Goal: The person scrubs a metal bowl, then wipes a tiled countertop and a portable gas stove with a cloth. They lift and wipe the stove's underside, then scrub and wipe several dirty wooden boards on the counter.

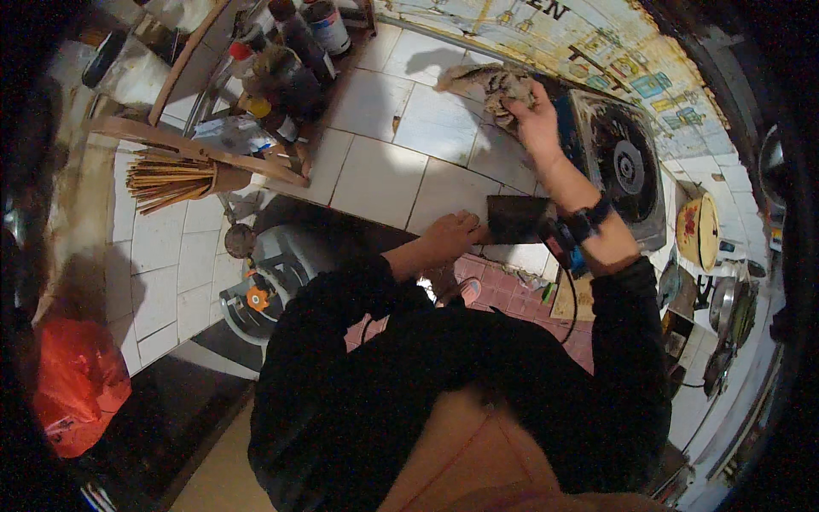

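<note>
My right hand (pixel 536 121) grips a crumpled, stained cloth (pixel 505 89) near the back of the white-tiled counter (pixel 377 173). A dark band circles that wrist. Just right of the cloth stands a gas stove (pixel 627 166) with a round burner. My left hand (pixel 448 235) is at the counter's front edge, its fingers curled. Close beside those fingers is a dark rectangular flat thing (pixel 517 219), partly behind my right forearm. Whether the left fingers hold anything is unclear.
A wooden rack (pixel 211 153) at the left carries bottles (pixel 326 27) and a holder of chopsticks (pixel 169 182). Below is a gas cylinder with an orange valve knob (pixel 257 298). A red plastic bag (pixel 80 384) lies far left; a yellow enamel basin (pixel 697 232) is at the right.
</note>
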The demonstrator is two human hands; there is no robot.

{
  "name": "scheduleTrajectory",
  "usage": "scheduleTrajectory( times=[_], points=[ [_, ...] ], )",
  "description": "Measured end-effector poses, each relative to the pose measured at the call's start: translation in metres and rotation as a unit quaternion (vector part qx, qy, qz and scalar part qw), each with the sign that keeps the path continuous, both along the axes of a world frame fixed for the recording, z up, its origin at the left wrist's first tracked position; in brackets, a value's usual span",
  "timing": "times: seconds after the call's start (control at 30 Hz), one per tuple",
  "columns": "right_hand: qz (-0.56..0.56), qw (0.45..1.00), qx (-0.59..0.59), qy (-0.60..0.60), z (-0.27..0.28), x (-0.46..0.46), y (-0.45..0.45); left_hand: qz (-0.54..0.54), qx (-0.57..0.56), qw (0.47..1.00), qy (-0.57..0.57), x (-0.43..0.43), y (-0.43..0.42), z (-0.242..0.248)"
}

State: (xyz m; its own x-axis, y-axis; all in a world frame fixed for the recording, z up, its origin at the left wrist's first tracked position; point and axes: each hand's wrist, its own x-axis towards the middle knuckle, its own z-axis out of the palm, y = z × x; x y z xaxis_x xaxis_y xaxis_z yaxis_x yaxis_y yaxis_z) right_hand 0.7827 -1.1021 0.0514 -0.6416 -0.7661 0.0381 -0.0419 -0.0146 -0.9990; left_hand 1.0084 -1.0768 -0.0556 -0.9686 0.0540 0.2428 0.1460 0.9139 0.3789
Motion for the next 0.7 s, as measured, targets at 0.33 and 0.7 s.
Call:
scheduleTrajectory(
  times=[0.33, 0.7],
  points=[
    [0.115, 0.747, 0.302, 0.582, -0.134, 0.000, -0.115, 0.369, 0.084, 0.926, 0.011, 0.157, -0.038, 0.018],
    [0.301, 0.703, 0.231, 0.601, -0.142, 0.117, -0.180, 0.514, 0.130, 0.847, 0.025, 0.191, -0.058, 0.010]
  ],
)
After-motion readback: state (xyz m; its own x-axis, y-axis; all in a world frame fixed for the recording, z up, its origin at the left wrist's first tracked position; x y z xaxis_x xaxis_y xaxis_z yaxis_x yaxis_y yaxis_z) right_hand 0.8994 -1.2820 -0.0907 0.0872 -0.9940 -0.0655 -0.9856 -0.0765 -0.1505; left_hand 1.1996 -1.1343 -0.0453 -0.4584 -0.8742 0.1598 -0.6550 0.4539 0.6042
